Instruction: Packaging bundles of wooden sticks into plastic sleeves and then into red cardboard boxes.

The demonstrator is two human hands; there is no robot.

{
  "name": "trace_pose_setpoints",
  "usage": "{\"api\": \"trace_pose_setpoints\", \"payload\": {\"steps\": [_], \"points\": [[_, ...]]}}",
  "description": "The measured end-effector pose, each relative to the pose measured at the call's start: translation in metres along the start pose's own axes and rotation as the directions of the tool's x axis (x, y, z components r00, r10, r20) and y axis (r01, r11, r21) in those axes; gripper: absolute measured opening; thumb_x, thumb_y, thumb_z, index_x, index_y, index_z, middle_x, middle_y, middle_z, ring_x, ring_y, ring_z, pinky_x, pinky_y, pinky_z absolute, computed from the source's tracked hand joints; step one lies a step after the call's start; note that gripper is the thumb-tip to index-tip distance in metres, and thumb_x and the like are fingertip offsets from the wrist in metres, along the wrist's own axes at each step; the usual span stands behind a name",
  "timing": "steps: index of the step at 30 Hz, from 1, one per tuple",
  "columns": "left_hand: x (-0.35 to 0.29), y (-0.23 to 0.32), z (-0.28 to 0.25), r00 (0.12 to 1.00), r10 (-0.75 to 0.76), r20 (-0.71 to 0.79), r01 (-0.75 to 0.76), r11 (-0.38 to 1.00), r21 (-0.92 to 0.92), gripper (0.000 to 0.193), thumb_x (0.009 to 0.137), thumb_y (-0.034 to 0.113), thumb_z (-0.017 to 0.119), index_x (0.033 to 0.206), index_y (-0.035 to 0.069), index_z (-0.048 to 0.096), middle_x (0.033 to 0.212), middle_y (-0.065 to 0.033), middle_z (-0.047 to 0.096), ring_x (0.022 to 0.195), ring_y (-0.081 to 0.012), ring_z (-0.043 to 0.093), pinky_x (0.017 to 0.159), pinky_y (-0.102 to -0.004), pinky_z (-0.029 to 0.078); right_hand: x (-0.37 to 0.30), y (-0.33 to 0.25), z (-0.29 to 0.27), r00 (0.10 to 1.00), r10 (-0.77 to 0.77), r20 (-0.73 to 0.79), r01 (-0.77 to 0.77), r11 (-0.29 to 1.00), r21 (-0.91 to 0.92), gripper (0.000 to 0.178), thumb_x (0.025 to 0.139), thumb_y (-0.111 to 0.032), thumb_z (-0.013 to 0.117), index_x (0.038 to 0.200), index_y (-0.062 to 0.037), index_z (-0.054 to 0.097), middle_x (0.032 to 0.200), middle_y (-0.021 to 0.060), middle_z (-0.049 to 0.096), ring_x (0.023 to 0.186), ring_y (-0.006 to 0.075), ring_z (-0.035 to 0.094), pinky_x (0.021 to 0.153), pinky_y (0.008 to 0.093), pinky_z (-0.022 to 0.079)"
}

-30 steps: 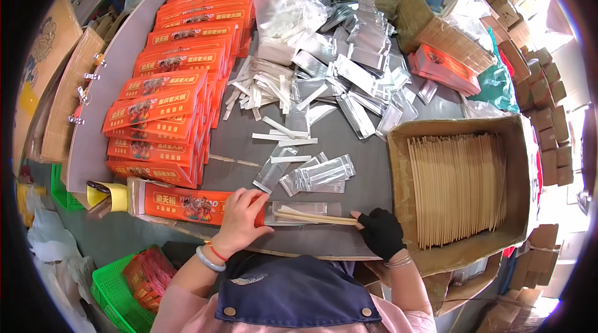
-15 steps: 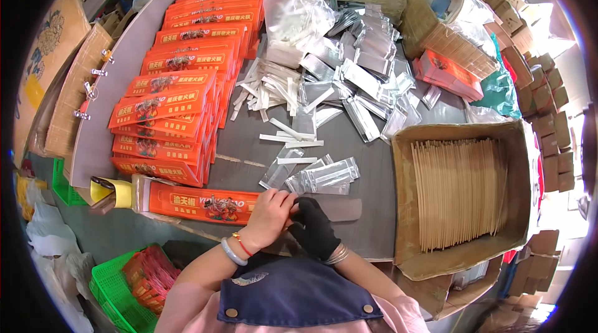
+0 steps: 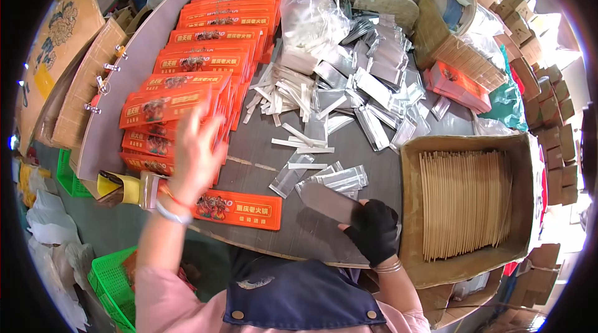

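My left hand [image 3: 200, 155], blurred by motion, is over the near right side of the stacks of red printed paper sleeves [image 3: 163, 107]. Whether its fingers touch the top sleeve cannot be made out. My right hand [image 3: 375, 233], in a black fingerless glove, grips one end of a flat dark-grey strip [image 3: 329, 201] with a rounded far end. The strip slants up and left across the near edge of some clear plastic packets [image 3: 342, 177]. A single red sleeve [image 3: 243, 210] lies flat at the table's near edge, its left part hidden behind my left forearm.
A cardboard box [image 3: 411, 221] of wooden chopsticks [image 3: 466, 205] stands at the right. White paper strips [image 3: 283, 93] and more clear packets [image 3: 374, 87] are heaped mid-table by a plastic bag [image 3: 314, 28]. A green basket [image 3: 112, 283] sits below at the left.
My hands have moved apart from the near edge. The left went up and left to the red sleeves; the right moved right and lifted the grey strip, which lay flat before.
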State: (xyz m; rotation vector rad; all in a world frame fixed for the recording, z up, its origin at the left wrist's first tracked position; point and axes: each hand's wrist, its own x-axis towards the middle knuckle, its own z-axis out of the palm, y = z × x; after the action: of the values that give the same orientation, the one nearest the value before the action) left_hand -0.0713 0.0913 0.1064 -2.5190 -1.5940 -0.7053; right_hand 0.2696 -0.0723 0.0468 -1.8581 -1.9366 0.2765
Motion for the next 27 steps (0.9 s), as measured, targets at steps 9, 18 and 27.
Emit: {"api": "trace_pose_setpoints", "payload": {"steps": [9, 18, 27], "points": [[-0.136, 0.069, 0.098, 0.926, -0.300, 0.228, 0.363, 0.873, -0.325, 0.101, 0.061, 0.040, 0.089, 0.139, -0.002, 0.043, 0.145, -0.0227, 0.037, 0.137, -0.0446, 0.029, 0.113, -0.0568, 0.022, -0.005, -0.014, 0.005, 0.975, -0.111, 0.191, 0.126, 0.989, -0.071, 0.063, 0.066, -0.044, 0.081, 0.112, -0.0083, 0.059, 0.102, 0.0083, 0.061, 0.097, 0.0278, 0.057, 0.093, 0.0458, 0.035], [-0.123, 0.067, 0.096, 0.905, -0.257, 0.339, 0.363, 0.882, -0.300, 0.095, 0.062, 0.037, 0.090, 0.138, 0.000, 0.047, 0.150, -0.0219, 0.035, 0.140, -0.0436, 0.027, 0.115, -0.0531, 0.022, 0.009, -0.058, 0.076, 0.946, -0.280, 0.165, 0.267, 0.959, 0.096, 0.066, 0.070, -0.048, 0.078, 0.121, -0.0111, 0.057, 0.110, 0.0104, 0.059, 0.105, 0.0292, 0.055, 0.096, 0.0463, 0.035], [-0.043, 0.086, 0.149, 0.959, -0.234, 0.159, 0.269, 0.928, -0.257, 0.028, 0.071, 0.023, 0.081, 0.091, 0.012, 0.066, 0.095, -0.0055, 0.056, 0.093, -0.0290, 0.053, 0.078, -0.0449, 0.039, -0.046, 0.103, -0.005, 0.854, 0.454, -0.253, -0.477, 0.879, -0.034, 0.034, 0.077, -0.017, 0.078, 0.103, -0.0032, 0.063, 0.100, 0.0132, 0.063, 0.098, 0.0316, 0.060, 0.086, 0.0403, 0.048]]}}
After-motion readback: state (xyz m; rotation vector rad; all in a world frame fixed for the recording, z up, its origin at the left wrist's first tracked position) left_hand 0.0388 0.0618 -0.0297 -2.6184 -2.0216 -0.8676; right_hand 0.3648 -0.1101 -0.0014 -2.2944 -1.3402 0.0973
